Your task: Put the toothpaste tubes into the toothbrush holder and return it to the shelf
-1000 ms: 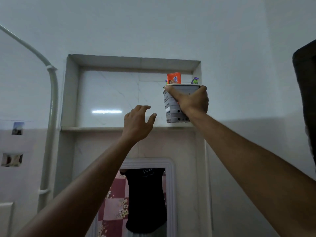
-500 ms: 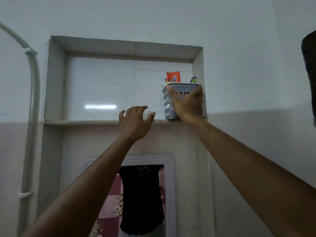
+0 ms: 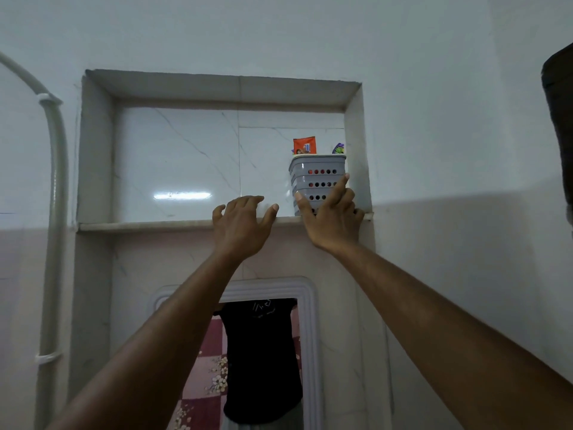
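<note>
The grey perforated toothbrush holder stands on the stone shelf ledge, in the right corner of the wall niche. An orange toothpaste tube end and a purple tip stick out of its top. My right hand is in front of the holder's lower part with fingers spread. Its thumb lies at the left side and its index finger rests on the front, without a closed grip. My left hand is open beside it, fingertips at the ledge's edge.
The niche's right wall is close beside the holder. A white-framed mirror hangs below the shelf. A grey pipe runs down the wall at left. A dark object intrudes at the right edge.
The holder came down onto the shelf and into the corner. My right hand has slid lower and loosened its grip. My left hand has risen to the ledge.
</note>
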`<state>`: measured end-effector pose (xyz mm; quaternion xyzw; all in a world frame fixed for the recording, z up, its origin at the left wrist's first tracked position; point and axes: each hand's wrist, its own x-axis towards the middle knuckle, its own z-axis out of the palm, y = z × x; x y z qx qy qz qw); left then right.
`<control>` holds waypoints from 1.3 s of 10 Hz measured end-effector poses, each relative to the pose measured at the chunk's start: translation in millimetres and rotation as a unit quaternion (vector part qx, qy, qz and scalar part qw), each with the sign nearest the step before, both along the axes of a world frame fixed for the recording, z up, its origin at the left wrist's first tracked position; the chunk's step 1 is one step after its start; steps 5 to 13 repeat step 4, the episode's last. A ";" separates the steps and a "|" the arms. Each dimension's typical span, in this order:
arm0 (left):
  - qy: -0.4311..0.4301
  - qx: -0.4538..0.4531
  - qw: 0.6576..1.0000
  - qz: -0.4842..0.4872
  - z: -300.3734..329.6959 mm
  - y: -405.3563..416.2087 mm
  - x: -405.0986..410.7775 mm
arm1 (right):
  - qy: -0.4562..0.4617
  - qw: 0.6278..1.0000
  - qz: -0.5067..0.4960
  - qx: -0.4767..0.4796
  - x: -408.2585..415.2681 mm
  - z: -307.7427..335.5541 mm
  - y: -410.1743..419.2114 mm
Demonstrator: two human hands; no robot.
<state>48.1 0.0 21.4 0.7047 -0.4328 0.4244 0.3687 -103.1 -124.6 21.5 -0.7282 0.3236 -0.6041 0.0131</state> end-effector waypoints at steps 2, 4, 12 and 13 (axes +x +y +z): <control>0.022 0.015 0.999 -0.020 -2.6 6.3 -0.8 | 0.007 1.000 0.029 0.006 -2.3 -3.6 -4.3; 0.019 -0.021 0.998 -0.061 -10.7 17.1 -13.8 | -0.014 0.998 0.059 -0.032 -21.1 -9.5 7.5; 0.019 -0.021 0.998 -0.061 -10.7 17.1 -13.8 | -0.014 0.998 0.059 -0.032 -21.1 -9.5 7.5; 0.019 -0.021 0.998 -0.061 -10.7 17.1 -13.8 | -0.014 0.998 0.059 -0.032 -21.1 -9.5 7.5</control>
